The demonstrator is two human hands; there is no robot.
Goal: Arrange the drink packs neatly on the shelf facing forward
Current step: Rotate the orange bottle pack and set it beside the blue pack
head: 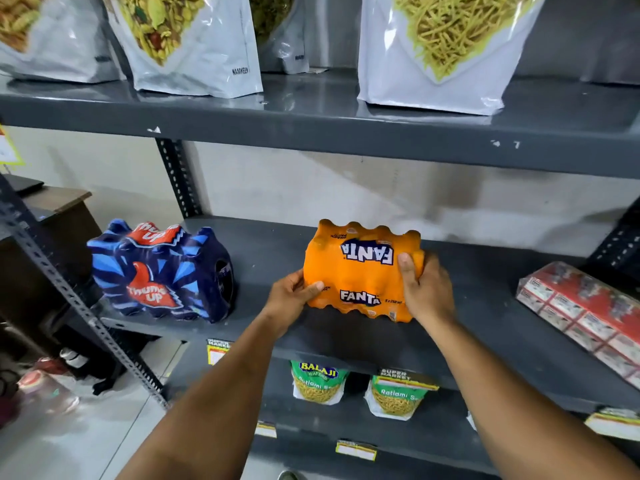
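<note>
1. Two bare forearms reach up from the bottom edge toward the middle shelf (346, 337), a grey metal board.
2. The left hand (291, 299) grips the lower left corner of the orange Fanta pack (363, 271), thumb lying on its front face and the other fingers hidden behind or under it.
3. The right hand (427, 289) clamps the pack's right side, thumb pressed onto the front near the upper logo, palm wrapped round the edge.
4. The Fanta pack sits between the two hands, near the front of the middle shelf and roughly at its centre. Its lower logo reads upright, its upper one upside down. Whether its base rests fully on the shelf cannot be told.
5. Well to the left on the same shelf stands the blue Thums Up pack (162, 271), apart from the hands, turned at an angle.
6. At the right end lies a red carton pack (585, 310), tilted across the shelf.
7. Below, green snack bags (318, 382) stand on the lower shelf.
8. Above and farthest, white namkeen pouches (446, 50) line the top shelf (311, 123).
</note>
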